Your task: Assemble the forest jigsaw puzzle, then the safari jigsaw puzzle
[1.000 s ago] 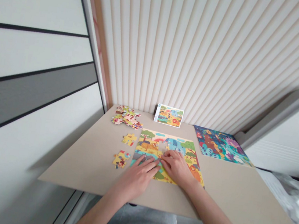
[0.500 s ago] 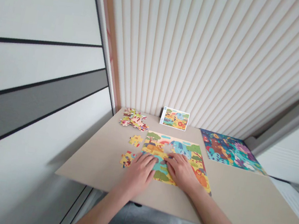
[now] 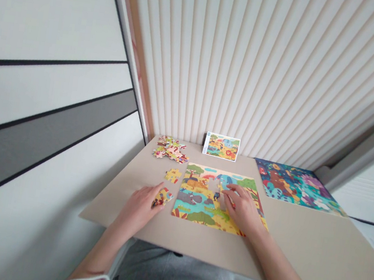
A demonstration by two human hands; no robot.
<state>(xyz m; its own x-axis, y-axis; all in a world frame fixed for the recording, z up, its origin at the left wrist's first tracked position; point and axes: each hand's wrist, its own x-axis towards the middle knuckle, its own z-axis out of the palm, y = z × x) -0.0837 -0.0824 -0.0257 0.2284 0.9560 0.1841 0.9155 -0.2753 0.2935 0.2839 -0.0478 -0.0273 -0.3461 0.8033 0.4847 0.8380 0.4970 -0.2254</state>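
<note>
A jigsaw of animals (image 3: 198, 211) lies flat on the table, with bare gaps near its middle. My right hand (image 3: 243, 208) is over its right half, fingers bent and spread, fingertips beside the gaps; whether a piece lies under them is hidden. My left hand (image 3: 141, 205) is left of the jigsaw, thumb and index finger around a small cluster of joined puzzle pieces (image 3: 164, 196). This cluster stays low at the table. Just beyond it lies a yellow puzzle piece group (image 3: 172, 175), touched by neither hand.
A pile of loose puzzle pieces (image 3: 171, 151) sits at the back left. Against the pleated blind (image 3: 197, 67) leans a picture card (image 3: 221, 146) of the same animal scene. A dark blue puzzle (image 3: 300, 187) lies to the right on the table (image 3: 291, 238). A white cable (image 3: 91, 278) crosses my left forearm.
My left hand has moved left off the jigsaw to the small cluster. My right hand has shifted slightly up and right, and a second gap now shows beside its fingers.
</note>
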